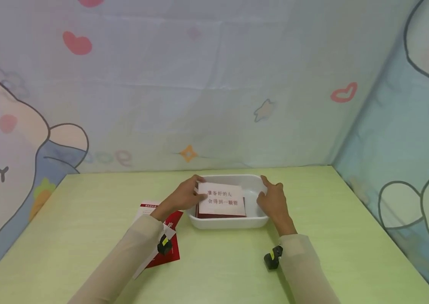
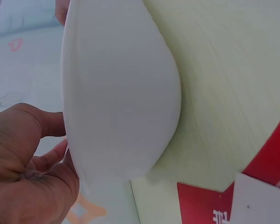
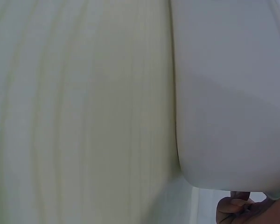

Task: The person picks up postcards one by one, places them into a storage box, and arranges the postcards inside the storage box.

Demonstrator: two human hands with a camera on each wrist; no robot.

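Note:
A white tray (image 1: 222, 223) with rounded corners stands near the far side of the table, holding cards. On top lies a white card (image 1: 218, 192) with printed characters; dark red cards (image 1: 219, 215) show beneath it. My left hand (image 1: 185, 195) grips the tray's left end, its thumb overlapping the white card's left edge. In the left wrist view its fingers (image 2: 49, 123) reach over the rim. My right hand (image 1: 275, 200) holds the right end by the back corner, thumb inside the rim. Part of a hand (image 3: 245, 210) shows below the tray wall in the right wrist view.
Red and white printed papers (image 1: 174, 249) lie on the pale green table (image 1: 351, 253), partly under the left forearm. A cartoon-printed cloth (image 1: 214, 105) hangs behind the table, and another patterned cloth stands along its right side.

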